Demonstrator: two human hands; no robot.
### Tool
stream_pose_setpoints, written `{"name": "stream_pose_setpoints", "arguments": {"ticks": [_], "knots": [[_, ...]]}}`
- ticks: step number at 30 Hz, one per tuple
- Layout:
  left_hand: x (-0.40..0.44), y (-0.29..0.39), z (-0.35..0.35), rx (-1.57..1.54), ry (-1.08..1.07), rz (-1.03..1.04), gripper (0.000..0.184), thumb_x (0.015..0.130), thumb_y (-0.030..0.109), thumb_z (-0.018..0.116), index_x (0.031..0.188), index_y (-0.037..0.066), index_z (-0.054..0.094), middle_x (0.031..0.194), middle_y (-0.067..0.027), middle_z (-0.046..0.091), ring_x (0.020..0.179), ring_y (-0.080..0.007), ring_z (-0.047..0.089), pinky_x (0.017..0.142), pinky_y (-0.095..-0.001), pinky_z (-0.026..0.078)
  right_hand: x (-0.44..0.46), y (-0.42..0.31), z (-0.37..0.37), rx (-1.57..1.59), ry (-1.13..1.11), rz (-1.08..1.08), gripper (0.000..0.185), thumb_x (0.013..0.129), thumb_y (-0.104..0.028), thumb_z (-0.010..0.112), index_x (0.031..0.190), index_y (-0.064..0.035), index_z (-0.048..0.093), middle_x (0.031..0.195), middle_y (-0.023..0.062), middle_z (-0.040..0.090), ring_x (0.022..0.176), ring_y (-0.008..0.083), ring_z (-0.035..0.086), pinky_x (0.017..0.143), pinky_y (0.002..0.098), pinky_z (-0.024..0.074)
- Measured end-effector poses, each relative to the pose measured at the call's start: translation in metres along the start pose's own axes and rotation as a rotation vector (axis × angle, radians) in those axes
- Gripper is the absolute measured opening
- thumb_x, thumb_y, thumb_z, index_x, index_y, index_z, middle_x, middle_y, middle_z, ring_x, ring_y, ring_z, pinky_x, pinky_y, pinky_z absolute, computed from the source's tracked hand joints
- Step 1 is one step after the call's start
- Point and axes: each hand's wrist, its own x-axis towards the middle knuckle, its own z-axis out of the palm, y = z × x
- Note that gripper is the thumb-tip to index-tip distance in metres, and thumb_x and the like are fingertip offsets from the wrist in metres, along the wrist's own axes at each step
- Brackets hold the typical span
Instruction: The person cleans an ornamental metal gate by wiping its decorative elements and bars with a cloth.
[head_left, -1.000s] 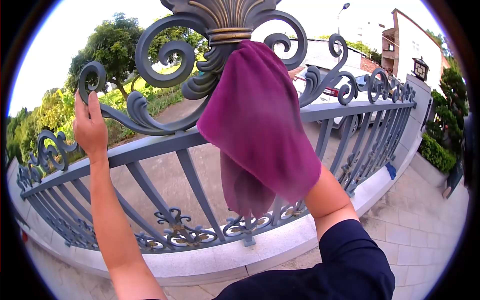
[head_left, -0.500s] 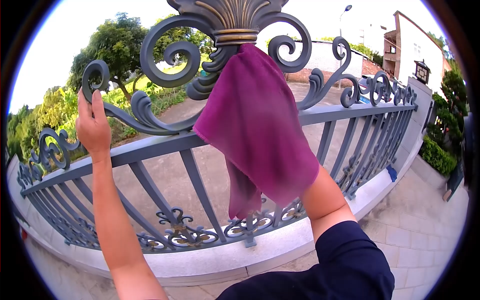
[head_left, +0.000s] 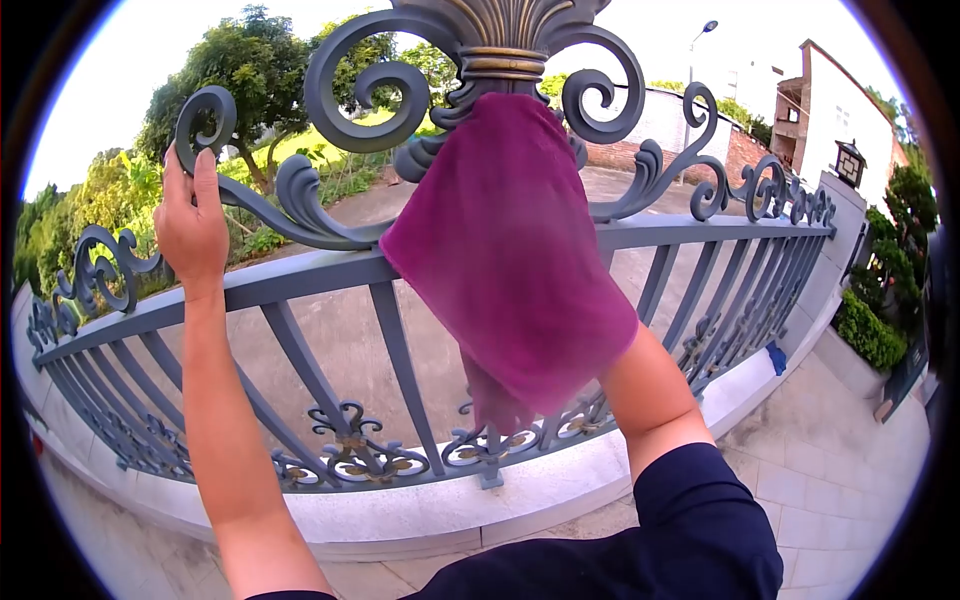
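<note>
Cloth [head_left: 505,260] lies over my right hand, the nearer one, hiding its fingers so I can't tell their grip, long axis sloping from just below the collar [head_left: 503,64] down across the rail [head_left: 300,278] toward my forearm [head_left: 655,395], while well leftward my left hand [head_left: 192,238] pinches a scroll [head_left: 229,115].

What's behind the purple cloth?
Grey scrollwork and the railing pass behind the purple cloth, showing past its edges. The right arm runs under it; the right hand is covered.
</note>
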Motion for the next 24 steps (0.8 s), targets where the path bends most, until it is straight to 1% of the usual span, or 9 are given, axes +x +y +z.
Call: {"name": "stream_pose_setpoints", "arguments": {"ticks": [5,10,12,18,24], "knots": [[0.0,-0.004,0.002,0.033,0.019,0.036,0.051,0.111,0.042,0.058,0.146,0.006,0.063,0.072,-0.0037,0.067,0.064,-0.0225,0.063,0.061,-0.0369,0.047,-0.032,-0.007,0.002,-0.031,-0.045,0.026,0.064,0.096,-0.019,0.08,0.152,-0.0047,0.054,0.149,0.0155,0.058,0.137,0.0304,0.057,0.119,0.0403,0.0445],[0.0,-0.007,0.001,0.044,0.007,0.054,0.05,0.111,0.042,0.059,0.146,0.006,0.063,0.072,-0.0035,0.067,0.064,-0.0223,0.064,0.06,-0.037,0.047,-0.024,-0.008,-0.013,0.005,-0.007,0.085,0.063,0.096,-0.02,0.08,0.152,-0.0052,0.055,0.148,0.0152,0.058,0.136,0.03,0.058,0.119,0.0403,0.0447],[0.0,-0.004,0.003,-0.006,0.034,0.059,0.05,0.111,0.041,0.059,0.146,0.006,0.064,0.071,-0.0031,0.066,0.063,-0.0215,0.063,0.06,-0.0365,0.046,-0.018,-0.007,-0.018,0.018,0.01,0.095,0.063,0.096,-0.02,0.08,0.152,-0.0054,0.055,0.148,0.0151,0.058,0.136,0.0298,0.058,0.119,0.0403,0.0448],[-0.001,-0.004,0.001,0.009,0.016,0.046,0.049,0.111,0.041,0.059,0.144,0.005,0.065,0.071,-0.0026,0.066,0.063,-0.0199,0.062,0.06,-0.0344,0.045,-0.006,-0.004,0.001,-0.002,0.001,0.035,0.063,0.096,-0.021,0.08,0.152,-0.006,0.055,0.148,0.0148,0.059,0.136,0.0293,0.058,0.119,0.0403,0.0451],[0.0,0.0,0.001,-0.006,0.024,0.029,0.05,0.111,0.043,0.059,0.144,0.006,0.065,0.07,-0.002,0.066,0.065,-0.0207,0.063,0.062,-0.0357,0.047,-0.059,-0.016,0.013,-0.057,-0.085,0.048,0.063,0.096,-0.022,0.081,0.152,-0.0066,0.055,0.147,0.0144,0.059,0.135,0.0288,0.059,0.119,0.0402,0.0454]]}}
